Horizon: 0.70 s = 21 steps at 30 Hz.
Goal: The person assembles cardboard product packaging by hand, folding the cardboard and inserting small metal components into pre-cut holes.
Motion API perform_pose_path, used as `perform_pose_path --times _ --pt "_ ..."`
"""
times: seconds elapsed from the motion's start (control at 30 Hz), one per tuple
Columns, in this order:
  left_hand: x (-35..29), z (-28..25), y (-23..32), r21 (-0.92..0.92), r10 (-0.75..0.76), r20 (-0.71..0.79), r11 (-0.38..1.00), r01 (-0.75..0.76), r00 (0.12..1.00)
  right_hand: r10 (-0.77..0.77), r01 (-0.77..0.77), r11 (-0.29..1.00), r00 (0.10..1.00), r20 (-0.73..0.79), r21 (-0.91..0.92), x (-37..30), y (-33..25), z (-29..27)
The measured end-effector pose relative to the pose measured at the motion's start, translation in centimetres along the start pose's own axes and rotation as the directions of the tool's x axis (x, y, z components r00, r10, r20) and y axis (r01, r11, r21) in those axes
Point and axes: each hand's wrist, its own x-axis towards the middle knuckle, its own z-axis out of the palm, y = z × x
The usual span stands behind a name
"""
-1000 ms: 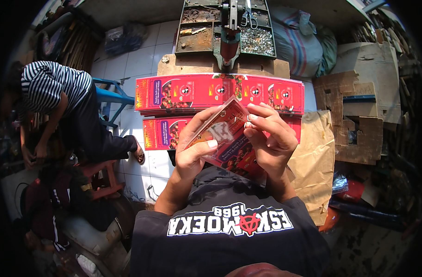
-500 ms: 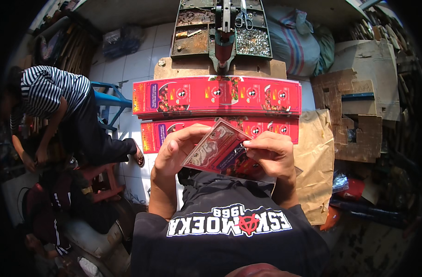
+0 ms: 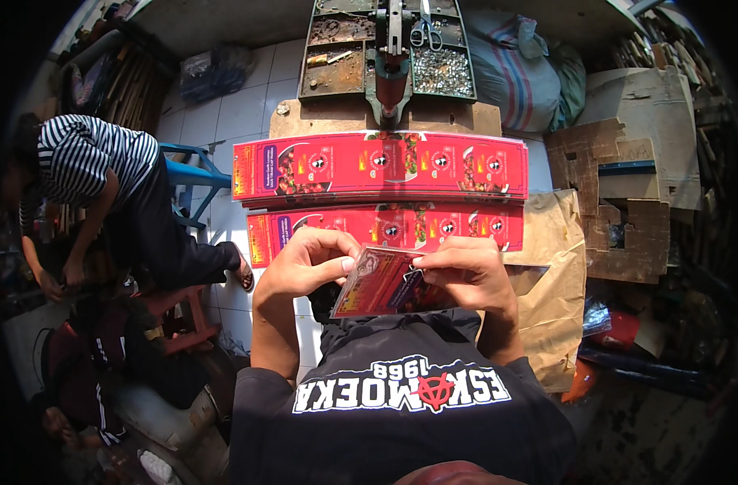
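In front of my body I hold a glossy red printed sheet [image 3: 377, 293], tilted and slightly bent. My left hand [image 3: 304, 263] pinches its upper left edge between thumb and index finger. At the sheet's upper right, the closed fingers of my right hand [image 3: 470, 276] pinch a small bright wire loop [image 3: 412, 275] against the print. Whether the loop is fixed to the sheet, I cannot tell. Just beyond my hands lies a stack of long red printed strips [image 3: 265, 241], and behind it a taller stack of strips [image 3: 401, 168] like them.
A green hand press [image 3: 392, 81] stands behind the stacks, amid a compartment tray [image 3: 334, 89] with small metal pieces [image 3: 443, 74] and scissors [image 3: 425, 34]. Brown paper [image 3: 556, 299] and cardboard [image 3: 640, 242] lie right. Left, a person in a striped top [image 3: 102, 153] bends near a blue stool [image 3: 203, 174].
The sheet has come down a little and tilted more upright. My left hand has shifted from a loose hold to a thumb-and-finger pinch on its edge. My right hand keeps its pinch.
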Motion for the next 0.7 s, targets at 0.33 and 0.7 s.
perform_pose_path --times 0.33,0.7 --pt "0.33 -0.05 0.26 0.218 0.148 0.176 0.958 -0.185 0.973 0.014 -0.014 1.000 0.998 0.060 -0.004 0.01 -0.21 -0.09" --pt "1.01 -0.27 -0.26 0.247 0.174 0.279 0.937 -0.246 0.944 0.006 -0.009 0.999 0.996 0.091 0.040 -0.16 -0.18 -0.16"
